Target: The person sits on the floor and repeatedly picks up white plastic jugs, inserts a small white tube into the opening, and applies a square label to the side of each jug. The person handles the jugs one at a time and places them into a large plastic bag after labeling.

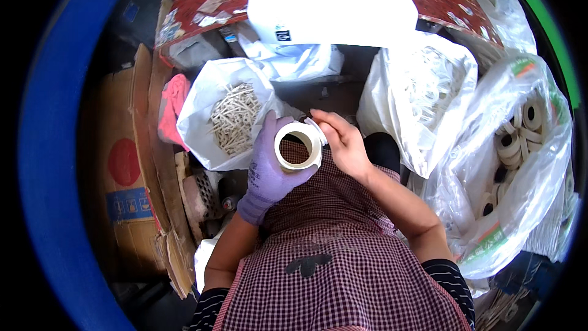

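Note:
My left hand, in a purple glove, is wrapped round a short white plastic tube fitting in front of my lap. Its round open end faces up, and the dark inside shows through it. My bare right hand is at the fitting's right side, with thumb and fingers closed on a thin white plastic piece against its upper right rim. Whether that piece is joined to the fitting cannot be made out. A checked apron lies below both hands.
Left of my hands, a white bag holds many thin pale plastic pegs. To the right are a white bag of clear plastic rings and a clear bag of white fittings. Ahead, a white box rests on a worn red table. Cardboard stands at left.

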Available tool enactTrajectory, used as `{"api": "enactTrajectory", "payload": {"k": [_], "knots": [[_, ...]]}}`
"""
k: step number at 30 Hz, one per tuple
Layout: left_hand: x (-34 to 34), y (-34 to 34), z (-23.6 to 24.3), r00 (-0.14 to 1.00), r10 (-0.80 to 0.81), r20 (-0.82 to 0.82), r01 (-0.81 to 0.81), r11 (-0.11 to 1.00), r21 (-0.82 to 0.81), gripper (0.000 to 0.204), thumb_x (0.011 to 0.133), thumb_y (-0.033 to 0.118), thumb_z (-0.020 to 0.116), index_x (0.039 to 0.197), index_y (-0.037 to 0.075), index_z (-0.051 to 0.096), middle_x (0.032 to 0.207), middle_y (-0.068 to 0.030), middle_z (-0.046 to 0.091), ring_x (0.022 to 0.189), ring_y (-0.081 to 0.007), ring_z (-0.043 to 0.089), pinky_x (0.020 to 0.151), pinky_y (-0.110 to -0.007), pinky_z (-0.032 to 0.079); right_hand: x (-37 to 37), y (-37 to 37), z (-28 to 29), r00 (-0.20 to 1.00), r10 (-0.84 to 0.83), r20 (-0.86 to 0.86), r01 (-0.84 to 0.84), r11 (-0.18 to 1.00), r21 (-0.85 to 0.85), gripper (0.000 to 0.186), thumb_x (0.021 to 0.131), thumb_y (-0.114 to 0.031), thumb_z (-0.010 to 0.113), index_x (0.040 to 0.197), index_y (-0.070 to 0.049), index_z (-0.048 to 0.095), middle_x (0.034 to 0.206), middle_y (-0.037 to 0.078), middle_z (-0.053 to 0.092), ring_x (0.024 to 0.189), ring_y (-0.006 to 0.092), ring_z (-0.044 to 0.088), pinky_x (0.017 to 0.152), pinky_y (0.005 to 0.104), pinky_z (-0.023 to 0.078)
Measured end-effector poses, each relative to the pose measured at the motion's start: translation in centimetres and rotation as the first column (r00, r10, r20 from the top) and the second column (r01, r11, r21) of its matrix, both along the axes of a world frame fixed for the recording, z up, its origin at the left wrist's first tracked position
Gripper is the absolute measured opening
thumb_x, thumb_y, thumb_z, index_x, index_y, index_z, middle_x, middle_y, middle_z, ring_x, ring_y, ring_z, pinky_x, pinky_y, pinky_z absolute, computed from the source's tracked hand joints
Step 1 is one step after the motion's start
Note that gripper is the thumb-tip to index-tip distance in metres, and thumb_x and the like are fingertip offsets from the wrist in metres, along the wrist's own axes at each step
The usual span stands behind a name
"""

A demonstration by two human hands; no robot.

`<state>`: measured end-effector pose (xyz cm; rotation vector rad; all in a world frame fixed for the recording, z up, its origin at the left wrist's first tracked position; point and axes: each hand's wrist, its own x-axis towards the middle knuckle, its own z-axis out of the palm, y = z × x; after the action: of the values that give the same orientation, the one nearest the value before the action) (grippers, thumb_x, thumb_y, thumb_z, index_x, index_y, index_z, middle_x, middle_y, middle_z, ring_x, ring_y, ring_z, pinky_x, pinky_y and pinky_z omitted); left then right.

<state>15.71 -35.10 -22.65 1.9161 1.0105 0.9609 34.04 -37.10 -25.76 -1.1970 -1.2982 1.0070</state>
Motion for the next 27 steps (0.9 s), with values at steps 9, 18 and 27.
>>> {"api": "enactTrajectory", "payload": {"k": [9, 18, 27], "knots": [[-0.7, -0.7, -0.2, 1.0, 0.004, 0.026, -0.004, 1.0, 0.021, 0.097, 0.061, 0.022, 0.089, 0.136, -0.004, 0.034, 0.116, -0.0142, 0.059, 0.108, -0.0318, 0.059, 0.097, -0.046, 0.044, 1.2, -1.6, 3.1, 0.903, -0.206, 0.377, 0.036, 0.91, 0.412, 0.026, 0.085, -0.013, 0.071, 0.109, -0.002, 0.07, 0.11, 0.01, 0.069, 0.096, 0.0281, 0.066, 0.093, 0.0385, 0.05], [0.0, -2.2, -1.9, 0.992, -0.099, -0.074, 0.104, 0.992, 0.067, 0.1, 0.062, 0.03, 0.089, 0.141, -0.003, 0.037, 0.128, -0.0153, 0.056, 0.12, -0.034, 0.053, 0.107, -0.048, 0.037, -0.4, -3.2, 3.7, 0.742, 0.002, 0.671, -0.344, 0.86, 0.377, 0.028, 0.063, -0.001, 0.071, 0.09, -0.007, 0.07, 0.101, 0.007, 0.068, 0.088, 0.023, 0.069, 0.105, 0.0459, 0.045], [0.9, -3.9, -2.6, 0.993, -0.095, -0.074, 0.097, 0.995, 0.023, 0.097, 0.06, 0.026, 0.09, 0.14, 0.004, 0.042, 0.133, -0.0148, 0.053, 0.126, -0.0325, 0.05, 0.109, -0.042, 0.037, -0.3, -3.5, 4.1, 0.583, -0.044, 0.811, -0.412, 0.845, 0.342, 0.018, 0.067, -0.007, 0.066, 0.085, -0.006, 0.068, 0.081, 0.005, 0.064, 0.08, 0.0217, 0.065, 0.091, 0.037, 0.05]]}}
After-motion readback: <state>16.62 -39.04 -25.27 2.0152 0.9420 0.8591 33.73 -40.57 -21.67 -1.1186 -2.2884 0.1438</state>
